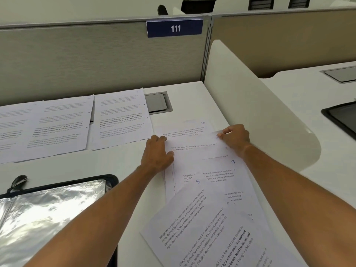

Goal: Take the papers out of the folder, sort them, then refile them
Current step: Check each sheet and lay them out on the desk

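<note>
**Papers fanned on the desk, both hands on the top sheet**

Papers (212, 189) lie in a loose, overlapping fan on the white desk (125, 166), right of centre, running from the near edge up toward the curved white side divider (250, 105). Both hands meet at the far end of this fan. The left hand (157, 151) lies palm down on the left edge of the uppermost sheet, fingers curled over the paper's corner; whether the thumb is under the edge cannot be told. The right hand (234, 136) pinches the sheet's far right corner between thumb and bent fingers, the corner lifted slightly off the pile.

Each sheet carries short blocks of printed text, some in bold, and a handwritten blue number near a corner: 10 on the farthest sheet, then 7, 9 and 8 on sheets nearer the viewer. The sheet marked 8 (192, 228) lies skewed on top of the near end of the fan.

A second group, the laid-out sheets (77, 122), sits side by side along the back of the desk to the left, well apart from the fan; their numbers are too faint to read.

Near left lies the folder (48, 212), a dark-edged pouch with a shiny clear face and a zip along one side. What it holds cannot be made out through the glare.

Behind, a grey partition (96, 60) bears a blue plate reading 111 (175, 28).
</note>
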The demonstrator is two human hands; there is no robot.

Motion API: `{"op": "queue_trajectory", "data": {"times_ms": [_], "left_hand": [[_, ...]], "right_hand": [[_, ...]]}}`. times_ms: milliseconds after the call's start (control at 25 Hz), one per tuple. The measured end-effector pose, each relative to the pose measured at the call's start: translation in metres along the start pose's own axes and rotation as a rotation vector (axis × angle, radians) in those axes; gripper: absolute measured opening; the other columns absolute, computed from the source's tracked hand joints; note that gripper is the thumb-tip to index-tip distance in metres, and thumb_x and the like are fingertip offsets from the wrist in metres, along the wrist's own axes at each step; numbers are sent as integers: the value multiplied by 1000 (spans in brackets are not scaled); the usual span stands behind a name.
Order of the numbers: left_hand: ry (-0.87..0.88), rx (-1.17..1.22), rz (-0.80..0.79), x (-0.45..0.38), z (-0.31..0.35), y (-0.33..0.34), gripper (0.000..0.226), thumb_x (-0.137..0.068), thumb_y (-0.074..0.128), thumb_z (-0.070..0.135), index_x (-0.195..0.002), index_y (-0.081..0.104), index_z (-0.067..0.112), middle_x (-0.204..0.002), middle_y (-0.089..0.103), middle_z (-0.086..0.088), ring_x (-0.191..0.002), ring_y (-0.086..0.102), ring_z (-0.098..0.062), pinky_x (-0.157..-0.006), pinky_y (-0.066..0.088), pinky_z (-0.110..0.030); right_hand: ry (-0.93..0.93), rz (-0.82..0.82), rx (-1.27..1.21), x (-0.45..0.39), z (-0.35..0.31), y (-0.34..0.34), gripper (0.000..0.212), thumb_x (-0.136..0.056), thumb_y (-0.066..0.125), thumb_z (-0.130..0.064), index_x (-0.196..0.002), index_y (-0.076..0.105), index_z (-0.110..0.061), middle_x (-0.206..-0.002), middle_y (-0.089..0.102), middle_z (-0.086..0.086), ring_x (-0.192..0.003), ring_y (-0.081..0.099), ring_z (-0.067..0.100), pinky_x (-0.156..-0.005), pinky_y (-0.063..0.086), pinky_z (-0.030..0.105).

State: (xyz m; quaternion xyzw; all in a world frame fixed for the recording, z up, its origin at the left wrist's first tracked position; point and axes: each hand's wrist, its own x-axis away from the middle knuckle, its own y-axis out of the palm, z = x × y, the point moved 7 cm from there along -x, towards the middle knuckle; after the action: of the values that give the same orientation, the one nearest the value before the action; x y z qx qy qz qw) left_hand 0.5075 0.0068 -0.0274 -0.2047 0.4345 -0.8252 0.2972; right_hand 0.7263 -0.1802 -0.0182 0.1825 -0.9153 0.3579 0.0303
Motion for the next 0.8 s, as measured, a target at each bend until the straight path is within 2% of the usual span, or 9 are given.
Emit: {"op": "queue_trajectory", "data": {"times_ms": [120,200,320,440,560,640,720,800], "left_hand": [[-5,27,25,-2,2,-3,61,-89,62,26,-144,39,9,-140,40,-12,-135,32,-28,-107,34,-40],[-26,67,45,-6,2,-6,62,-90,62,27,-144,38,8,-139,41,-13,-133,34,-29,-107,35,-41],[-45,148,92,-15,2,-11,59,-92,62,27,-143,40,7,-136,46,-14,-129,43,-30,-106,38,-41],[-108,371,183,-21,5,-24,47,-95,60,20,-138,45,8,-128,56,-13,-114,56,-26,-93,47,-34],[-160,552,239,-21,8,-36,26,-98,57,16,-123,52,10,-113,60,-6,-98,58,-20,-75,46,-22],[-144,569,262,-22,13,-47,10,-99,54,17,-106,56,11,-105,61,-3,-96,59,-22,-75,44,-24],[-107,593,292,-26,21,-64,12,-99,54,18,-96,59,7,-99,65,-4,-89,61,-22,-73,50,-25],[-76,645,366,-38,26,-88,17,-97,57,18,-90,62,3,-92,68,-8,-85,65,-25,-73,58,-34]], "right_hand": [[-40,44,-104,-3,-8,-6,10,-84,78,-18,-91,77,-12,-89,70,4,-77,61,17,-61,43,20],[-57,49,-214,-7,-14,-8,3,-83,79,-15,-85,76,-14,-81,70,1,-77,61,15,-63,45,19],[-121,-28,-354,-13,-29,-8,14,-84,78,-12,-75,71,-20,-76,67,2,-73,57,17,-67,47,26],[-235,-118,-471,-14,-49,-14,16,-89,72,-7,-77,69,-17,-76,66,6,-71,59,18,-68,49,31],[-339,-136,-550,-10,-76,-28,17,-92,66,-2,-79,66,-14,-72,66,-1,-63,62,3,-65,50,18],[-369,-130,-579,-6,-94,-38,19,-94,65,-4,-79,64,-16,-69,65,-6,-60,60,-4,-59,47,10],[-390,-112,-637,-7,-112,-49,16,-93,67,-10,-81,64,-18,-75,65,-2,-66,60,1,-59,46,12],[-385,-84,-687,-9,-127,-60,8,-93,69,-16,-90,64,-22,-83,67,-2,-72,61,3,-61,45,15]]}}
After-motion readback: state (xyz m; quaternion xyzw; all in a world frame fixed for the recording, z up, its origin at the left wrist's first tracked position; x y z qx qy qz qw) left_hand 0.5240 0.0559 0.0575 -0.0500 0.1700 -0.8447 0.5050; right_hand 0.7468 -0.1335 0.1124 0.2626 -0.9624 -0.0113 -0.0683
